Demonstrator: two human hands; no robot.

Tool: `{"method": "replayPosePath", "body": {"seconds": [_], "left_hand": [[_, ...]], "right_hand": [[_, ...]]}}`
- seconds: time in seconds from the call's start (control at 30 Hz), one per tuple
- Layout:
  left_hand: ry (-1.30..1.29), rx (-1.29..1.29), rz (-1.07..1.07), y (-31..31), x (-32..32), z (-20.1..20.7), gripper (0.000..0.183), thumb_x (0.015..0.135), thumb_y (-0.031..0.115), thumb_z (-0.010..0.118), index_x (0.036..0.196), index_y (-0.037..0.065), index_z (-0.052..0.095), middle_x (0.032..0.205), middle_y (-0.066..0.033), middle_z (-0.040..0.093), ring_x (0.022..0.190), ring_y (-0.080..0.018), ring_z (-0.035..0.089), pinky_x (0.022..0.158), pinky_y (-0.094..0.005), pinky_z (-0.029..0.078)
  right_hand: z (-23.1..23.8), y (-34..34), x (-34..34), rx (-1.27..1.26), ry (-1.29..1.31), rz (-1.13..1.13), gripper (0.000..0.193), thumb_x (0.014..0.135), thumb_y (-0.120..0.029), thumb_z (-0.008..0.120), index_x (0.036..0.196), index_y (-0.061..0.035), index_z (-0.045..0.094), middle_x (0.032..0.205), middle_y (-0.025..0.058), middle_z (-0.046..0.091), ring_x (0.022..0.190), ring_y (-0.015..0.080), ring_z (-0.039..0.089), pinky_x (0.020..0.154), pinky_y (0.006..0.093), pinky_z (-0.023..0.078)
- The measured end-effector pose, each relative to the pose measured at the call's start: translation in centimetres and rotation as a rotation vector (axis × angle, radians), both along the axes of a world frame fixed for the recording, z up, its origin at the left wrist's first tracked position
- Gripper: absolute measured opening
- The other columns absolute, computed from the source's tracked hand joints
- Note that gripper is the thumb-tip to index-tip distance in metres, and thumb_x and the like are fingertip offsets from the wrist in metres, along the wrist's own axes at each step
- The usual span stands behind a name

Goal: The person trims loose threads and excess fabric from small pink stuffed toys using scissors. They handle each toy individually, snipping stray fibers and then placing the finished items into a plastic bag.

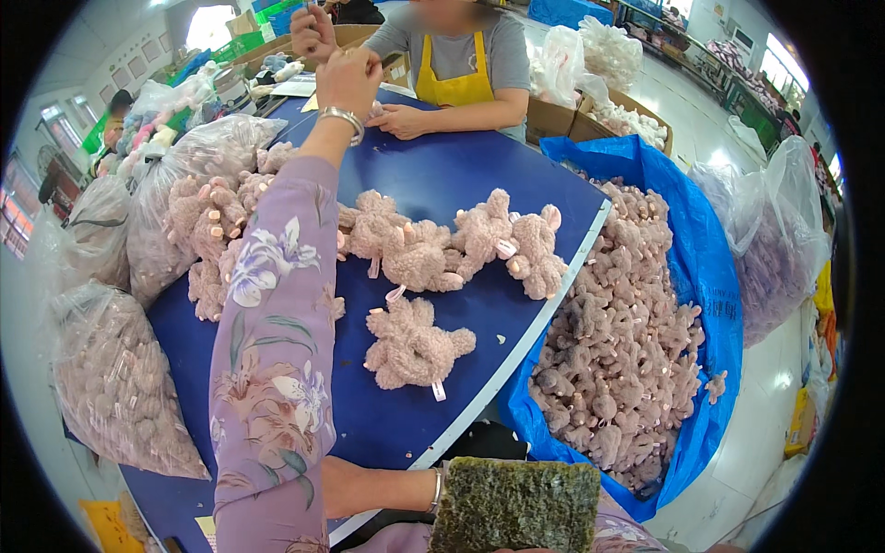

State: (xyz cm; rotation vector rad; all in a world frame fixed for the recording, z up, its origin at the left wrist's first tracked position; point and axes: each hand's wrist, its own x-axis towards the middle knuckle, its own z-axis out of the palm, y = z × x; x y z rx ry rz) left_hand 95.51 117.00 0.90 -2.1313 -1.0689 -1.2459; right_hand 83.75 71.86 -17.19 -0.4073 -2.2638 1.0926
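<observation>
My left hand [348,83] is raised over the far side of the blue table [516,359], its arm stretched across in a floral purple sleeve. Its fingers are curled closed; what they hold, if anything, I cannot make out. My right hand [348,488] is low at the near table edge, its fingers hidden behind my left sleeve. A dark green sheet like dried seaweed [516,507] covers part of my right forearm; what holds it is out of sight. A greyish-pink plush toy [415,346] with a white tag lies nearest on the table. Several more plush toys [424,253] lie beyond it.
Across the table a co-worker in a yellow apron [452,74] has one hand raised beside mine, another on the table. A blue sack [724,304] full of plush toys stands at right. Clear bags of toys [120,378] are at left. Cardboard boxes [553,115] stand behind.
</observation>
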Motion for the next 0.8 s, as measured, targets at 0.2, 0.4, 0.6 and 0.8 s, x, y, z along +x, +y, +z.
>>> {"method": "replayPosePath", "body": {"seconds": [0.2,0.4,0.6,0.8], "left_hand": [[-0.049,-0.291,0.014,-1.6,-1.2,-5.7,0.011,0.083,0.026,0.064,0.088,0.016,0.067,0.087,-0.0007,0.068,0.090,-0.0230,0.061,0.079,-0.0411,0.044],[-0.105,-0.429,0.003,-2.8,-0.6,-6.9,0.011,0.082,0.025,0.066,0.089,0.017,0.067,0.087,-0.0017,0.068,0.090,-0.0220,0.061,0.079,-0.0410,0.043],[-0.052,-0.174,-0.059,-4.7,-0.4,-8.1,0.008,0.079,0.023,0.067,0.084,0.016,0.067,0.080,-0.0030,0.067,0.085,-0.0230,0.062,0.074,-0.0402,0.042],[-0.004,-0.150,-0.230,-9.9,-1.8,-7.1,0.004,0.077,0.019,0.070,0.078,0.016,0.067,0.074,0.0003,0.064,0.080,-0.0209,0.060,0.071,-0.0383,0.039]], "right_hand": [[2.0,0.7,1.0,-0.098,0.113,0.043,0.017,0.086,-0.024,0.054,0.087,-0.0093,0.063,0.082,0.0119,0.065,0.075,0.0334,0.063,0.063,0.0421,0.050],[2.6,0.9,1.4,-0.135,0.145,0.056,0.018,0.085,-0.023,0.055,0.087,-0.0076,0.063,0.078,0.0138,0.065,0.073,0.0350,0.063,0.064,0.0437,0.050],[3.0,1.0,1.7,-0.150,0.148,0.064,0.019,0.084,-0.023,0.056,0.087,-0.0059,0.062,0.075,0.0156,0.064,0.072,0.0367,0.062,0.064,0.0453,0.050],[4.1,1.4,1.9,-0.117,0.044,0.053,0.020,0.084,-0.023,0.057,0.087,-0.0042,0.062,0.072,0.0175,0.063,0.070,0.0384,0.062,0.064,0.0469,0.050]]}}
